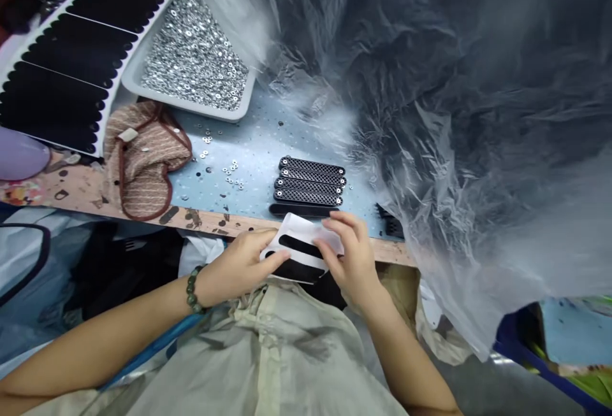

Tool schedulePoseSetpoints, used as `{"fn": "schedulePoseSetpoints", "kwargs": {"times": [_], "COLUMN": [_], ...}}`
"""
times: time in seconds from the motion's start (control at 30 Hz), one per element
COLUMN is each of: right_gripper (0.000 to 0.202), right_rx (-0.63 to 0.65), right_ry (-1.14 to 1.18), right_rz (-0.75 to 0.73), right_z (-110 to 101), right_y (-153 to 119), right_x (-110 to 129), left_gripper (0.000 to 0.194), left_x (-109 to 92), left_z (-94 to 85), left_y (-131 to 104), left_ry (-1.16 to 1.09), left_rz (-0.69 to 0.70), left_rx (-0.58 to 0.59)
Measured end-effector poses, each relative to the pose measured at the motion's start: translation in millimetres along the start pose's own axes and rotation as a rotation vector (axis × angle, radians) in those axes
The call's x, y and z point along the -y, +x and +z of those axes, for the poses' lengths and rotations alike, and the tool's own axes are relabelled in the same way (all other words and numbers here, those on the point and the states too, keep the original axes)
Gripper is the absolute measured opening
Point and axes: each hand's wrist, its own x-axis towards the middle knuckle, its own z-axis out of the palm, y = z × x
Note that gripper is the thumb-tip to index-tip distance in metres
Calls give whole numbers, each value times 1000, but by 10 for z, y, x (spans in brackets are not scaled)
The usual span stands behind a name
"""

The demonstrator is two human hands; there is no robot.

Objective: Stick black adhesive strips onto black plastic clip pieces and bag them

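Both my hands hold a small white card (300, 232) with long black slots, at the table's near edge. My left hand (241, 263), with a green bead bracelet on its wrist, grips the card's left end. My right hand (351, 257) pinches its right end. A black strip part lies partly under the card. Just beyond it, three black textured strips (310, 181) with metal eyelets lie side by side on the light blue table top (258, 142).
A white tray (143, 78) full of small silver washers stands at the back left, with loose washers (224, 171) scattered near it. Black scalloped cards (71, 59) lie far left. A striped cloth mitt (143, 155) rests beside them. A big clear plastic bag (468, 116) fills the right.
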Motion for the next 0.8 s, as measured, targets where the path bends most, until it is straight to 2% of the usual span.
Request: {"fn": "schedulePoseSetpoints", "kwargs": {"times": [0.07,0.13,0.2,0.37,0.43,0.53,0.57,0.63,0.67,0.7,0.8], "right_gripper": [23,26,28,24,18,16,16,12,11,13,19], "right_rx": [-53,26,74,61,21,-86,-110,-117,-98,-69,49], "right_ry": [-60,-20,45,200,329,611,661,614,524,415,137], "right_rz": [-156,-249,-252,-157,14,316,355,298,225,140,-97], "right_z": [89,156,194,209,187,107,71,1,-24,-37,4], "right_y": [-14,-23,-26,-48,-50,11,57,185,262,343,568], "right_x": [55,109,146,154,123,42,13,-36,-51,-61,-69], "left_gripper": [28,26,25,24,23,25,22,19,24,29,25], "left_x": [45,70,71,65,81,94,89,63,45,29,21], "left_z": [42,65,65,15,-14,-61,-81,-136,-173,-216,-352], "left_y": [15,18,12,-11,-22,-39,-42,-36,-23,-3,111], "left_ry": [-1,35,113,227,239,301,332,346,314,261,75], "left_rz": [-14,43,135,329,326,263,253,252,246,218,46], "left_rx": [-62,-91,-101,-90,-28,206,288,366,336,255,-149]}}
